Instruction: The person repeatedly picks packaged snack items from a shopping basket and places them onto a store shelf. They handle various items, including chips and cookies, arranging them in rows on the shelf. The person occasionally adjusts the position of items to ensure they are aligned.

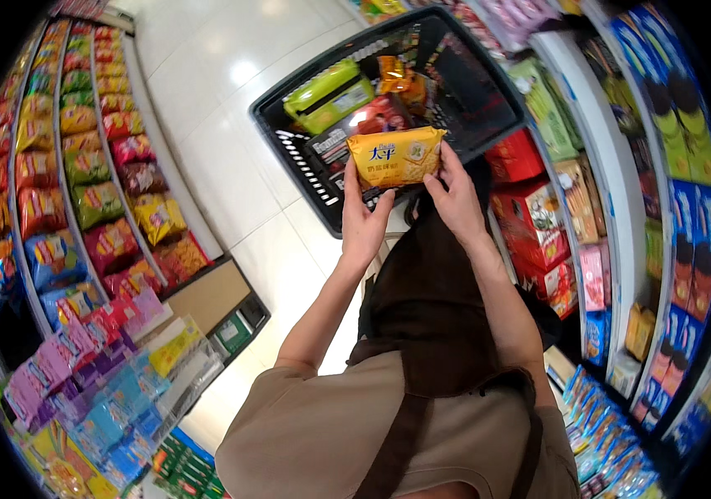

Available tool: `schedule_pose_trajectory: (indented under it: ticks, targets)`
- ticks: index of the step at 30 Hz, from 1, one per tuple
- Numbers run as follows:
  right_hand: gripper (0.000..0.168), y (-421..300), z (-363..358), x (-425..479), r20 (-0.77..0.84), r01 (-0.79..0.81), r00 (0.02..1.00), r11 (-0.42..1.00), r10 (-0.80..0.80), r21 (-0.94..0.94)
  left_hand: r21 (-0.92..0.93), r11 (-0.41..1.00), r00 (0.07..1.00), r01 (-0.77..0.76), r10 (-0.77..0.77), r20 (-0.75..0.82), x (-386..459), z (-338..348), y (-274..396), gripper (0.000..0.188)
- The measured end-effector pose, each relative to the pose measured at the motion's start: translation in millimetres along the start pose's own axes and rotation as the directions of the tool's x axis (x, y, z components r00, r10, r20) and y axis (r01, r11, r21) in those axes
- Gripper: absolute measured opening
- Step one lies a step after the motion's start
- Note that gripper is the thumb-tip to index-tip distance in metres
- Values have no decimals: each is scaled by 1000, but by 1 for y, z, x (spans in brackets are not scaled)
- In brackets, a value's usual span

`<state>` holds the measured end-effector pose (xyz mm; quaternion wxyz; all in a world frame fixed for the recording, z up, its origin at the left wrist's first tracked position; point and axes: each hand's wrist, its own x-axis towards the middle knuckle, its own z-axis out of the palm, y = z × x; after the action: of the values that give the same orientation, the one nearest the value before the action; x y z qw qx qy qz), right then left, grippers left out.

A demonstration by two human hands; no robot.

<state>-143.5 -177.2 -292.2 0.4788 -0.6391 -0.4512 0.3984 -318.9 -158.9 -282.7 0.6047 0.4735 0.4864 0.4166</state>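
Both hands hold a yellow packet of crackers (397, 158) in front of the body, one at each end. My left hand (364, 218) grips its left end, fingers behind and thumb near the lower edge. My right hand (455, 196) has the right end, thumb on the lower right corner. Beyond and partly beneath the packet is a dark plastic shopping basket (302, 58). Inside the basket lie a green packet with a black band (329, 98), a red and dark box (386, 114) and orange shiny packets (414, 87). The held packet hides part of the box.
Shelves of bagged snacks (96, 162) curve along the left. Hanging pink, purple and blue packets (90, 374) fill the lower left. On the right, close to my arm, stand red boxes (533, 218) and shelves of blue biscuit packs (692, 218). Pale floor tiles (224, 118) show between the shelves.
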Motion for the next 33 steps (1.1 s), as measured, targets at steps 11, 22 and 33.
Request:
schedule_pose_trajectory:
  ticks: [11, 22, 33]
  targets:
    - [64, -34, -98, -100, -449, -37, 893, 993, -19, -115, 18, 986, 896, -165, 142, 421, -54, 100, 19, 86]
    - [60, -54, -218, -235, -852, 89, 521, 996, -38, 10, -99, 976, 498, -194, 185, 847, -126, 242, 50, 82]
    - [56, -18, -323, -345, -979, -76, 92, 979, -182, -189, -287, 930, 100, -229, 316, 943, -198, 396, 35, 80]
